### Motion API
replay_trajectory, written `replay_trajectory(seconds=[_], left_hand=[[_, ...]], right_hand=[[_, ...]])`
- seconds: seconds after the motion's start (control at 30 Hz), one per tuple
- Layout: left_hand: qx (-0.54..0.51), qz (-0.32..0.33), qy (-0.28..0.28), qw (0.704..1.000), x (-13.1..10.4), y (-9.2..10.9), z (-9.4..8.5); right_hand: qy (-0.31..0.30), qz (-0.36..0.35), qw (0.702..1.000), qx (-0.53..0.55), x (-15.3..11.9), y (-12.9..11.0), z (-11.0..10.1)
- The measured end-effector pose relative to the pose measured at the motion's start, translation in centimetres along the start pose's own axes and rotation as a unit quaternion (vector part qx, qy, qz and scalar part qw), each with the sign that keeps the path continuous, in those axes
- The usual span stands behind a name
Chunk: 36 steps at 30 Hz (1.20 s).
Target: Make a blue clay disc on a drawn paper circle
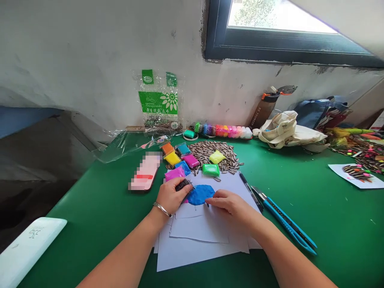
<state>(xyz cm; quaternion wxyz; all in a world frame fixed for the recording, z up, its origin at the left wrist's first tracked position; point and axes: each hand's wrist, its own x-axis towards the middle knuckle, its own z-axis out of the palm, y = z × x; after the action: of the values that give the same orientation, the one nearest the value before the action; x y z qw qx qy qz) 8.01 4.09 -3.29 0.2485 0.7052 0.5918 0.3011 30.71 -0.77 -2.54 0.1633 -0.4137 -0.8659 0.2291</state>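
A flattened blue clay shape (201, 195) lies on white paper (198, 230). My left hand (172, 196) is closed on a dark, shiny packet (183, 184) at the left edge of the blue clay. At the clay's lower right edge, the fingers of my right hand (229, 203) are pressed together over a small dark piece (207, 205). A thin line is drawn on the paper just below the blue shape. A bit of pink (186, 201) shows beside it. Behind my left hand lies a pink clay packet (174, 173).
Beyond the paper are clay packets (211, 170) and a pile of sunflower seeds (210, 152). A pen (250, 190) and a blue utility knife (289, 222) lie on the right. A phone (145, 171) is on the left. A bottle (264, 108) stands by the wall.
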Motion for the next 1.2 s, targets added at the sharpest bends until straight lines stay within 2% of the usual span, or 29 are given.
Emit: replay_trajectory(seconds=[0.17,0.37,0.53,0.7,0.93,1.07,1.2], left_hand=[[-0.001,-0.001,-0.001,1.0,0.0,0.0,0.0],[-0.001,0.0,-0.004,1.0,-0.1,0.1,-0.1],[-0.004,-0.001,-0.005,1.0,0.0,0.1,0.0],[-0.008,-0.001,-0.006,1.0,-0.1,0.1,-0.1],[-0.024,-0.008,-0.007,1.0,0.0,0.1,0.0],[-0.047,-0.017,-0.006,0.999,0.0,0.0,-0.1],[-0.084,-0.026,-0.006,0.996,-0.1,0.2,-0.6]], right_hand=[[-0.003,-0.004,1.0,-0.016,0.1,-0.3,-0.1],[0.004,0.028,0.999,0.016,0.0,0.2,0.0],[-0.008,0.005,1.0,-0.018,0.2,-0.2,-0.2],[-0.001,0.025,1.0,0.006,0.2,-0.1,-0.2],[-0.001,0.007,1.0,-0.015,0.2,0.0,0.2],[0.056,0.036,0.996,0.055,0.0,0.3,0.1],[0.132,0.075,0.984,0.093,0.4,-0.9,-1.0]])
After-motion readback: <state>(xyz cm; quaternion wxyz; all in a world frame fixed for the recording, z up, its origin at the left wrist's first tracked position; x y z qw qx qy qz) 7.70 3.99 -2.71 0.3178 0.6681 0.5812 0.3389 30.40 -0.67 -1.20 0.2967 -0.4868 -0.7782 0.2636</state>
